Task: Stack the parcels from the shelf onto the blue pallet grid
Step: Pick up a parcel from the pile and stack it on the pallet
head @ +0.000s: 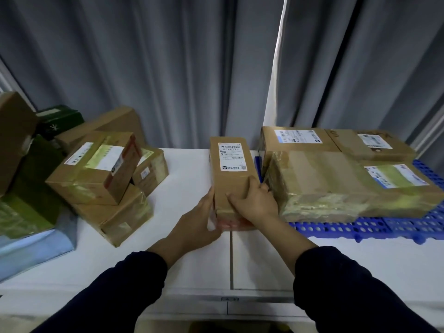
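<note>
LEFT: taped brown cardboard boxes piled on white table | MID: left hand flat against side, right hand curled over near top of narrow brown cardboard parcel, just left of grid | RIGHT: blue plastic pallet grid, four boxes aboard | RISK: may snag on adjacent tape-wrapped box; may tip if set narrow-side down
</note>
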